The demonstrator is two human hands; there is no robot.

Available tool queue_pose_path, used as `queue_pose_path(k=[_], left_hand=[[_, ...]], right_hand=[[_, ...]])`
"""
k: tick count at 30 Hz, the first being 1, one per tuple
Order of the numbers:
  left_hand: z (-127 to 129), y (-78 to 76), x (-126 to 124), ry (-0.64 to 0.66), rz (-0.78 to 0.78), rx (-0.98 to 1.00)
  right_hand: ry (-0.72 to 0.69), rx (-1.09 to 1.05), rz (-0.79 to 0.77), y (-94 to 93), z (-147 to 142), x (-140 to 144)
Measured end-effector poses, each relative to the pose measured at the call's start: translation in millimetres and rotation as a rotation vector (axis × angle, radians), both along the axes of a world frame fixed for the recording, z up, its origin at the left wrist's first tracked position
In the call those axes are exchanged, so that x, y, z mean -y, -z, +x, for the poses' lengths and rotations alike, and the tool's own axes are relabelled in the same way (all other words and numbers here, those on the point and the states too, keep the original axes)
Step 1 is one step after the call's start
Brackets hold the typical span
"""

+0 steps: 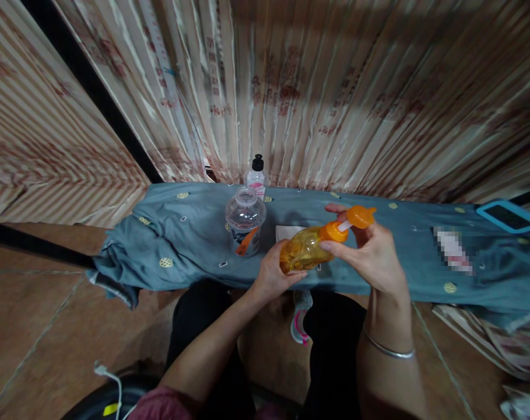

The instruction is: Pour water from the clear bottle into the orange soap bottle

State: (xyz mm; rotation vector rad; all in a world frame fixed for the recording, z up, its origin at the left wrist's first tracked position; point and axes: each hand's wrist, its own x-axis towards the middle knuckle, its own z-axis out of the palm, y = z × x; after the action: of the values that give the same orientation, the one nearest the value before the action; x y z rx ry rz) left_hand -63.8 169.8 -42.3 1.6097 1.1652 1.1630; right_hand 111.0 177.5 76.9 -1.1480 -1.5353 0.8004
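Note:
An orange pump bottle (pixel 303 249) of yellowish liquid lies tilted in both hands above the front edge of a low surface covered in blue-grey cloth (pixel 190 239). My left hand (pixel 273 275) cups the bottle's base from below. My right hand (pixel 372 252) grips the orange collar and pump head (pixel 360 217), fingers wrapped around the neck. A silver bangle sits on the right wrist.
A clear squat jar (pixel 245 221) with an orange label stands left of the bottle, a small black-capped bottle (pixel 256 174) behind it. A white paper (pixel 287 232) lies under the hands. A blue-framed phone (pixel 508 216) rests far right. Pleated curtain behind; tiled floor, a white cable at the lower left.

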Motion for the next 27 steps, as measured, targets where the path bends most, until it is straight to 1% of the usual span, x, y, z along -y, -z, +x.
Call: queue_pose_path(k=[4,6,12,14,18,20,24,25,27], left_hand=[[0.5,-0.6,0.6,0.000,0.020,-0.023],[0.2,-0.5,0.6,-0.001,0.025,-0.028],[0.1,2.2,0.1,-0.014,0.008,0.000],[0.1,2.0,0.0,-0.012,0.005,-0.001],[0.0,0.5,-0.2,-0.011,0.010,0.001],[0.0,0.2,-0.3,-0.011,0.013,0.009],[-0.2,0.5,-0.9,-0.020,0.009,0.003],[-0.3,0.5,-1.1,-0.023,0.008,-0.003],[-0.4,0.4,-1.7,-0.027,0.010,0.001]], right_hand=[[-0.160,-0.075,-0.036,-2.6,3.5,0.1],[-0.191,-0.076,-0.054,-1.2,4.3,-1.3],[-0.063,-0.060,-0.013,3.8,-0.1,-4.7],[-0.086,-0.080,-0.022,1.4,-1.6,-3.0],[-0.180,-0.105,-0.075,-3.3,-2.4,0.5],[-0.163,-0.097,-0.081,-2.1,-3.0,-0.8],[-0.037,-0.074,-0.029,3.7,-6.5,-6.9],[-0.023,-0.079,-0.019,4.2,-7.5,-7.7],[-0.046,-0.098,-0.014,3.1,-8.6,-7.2]])
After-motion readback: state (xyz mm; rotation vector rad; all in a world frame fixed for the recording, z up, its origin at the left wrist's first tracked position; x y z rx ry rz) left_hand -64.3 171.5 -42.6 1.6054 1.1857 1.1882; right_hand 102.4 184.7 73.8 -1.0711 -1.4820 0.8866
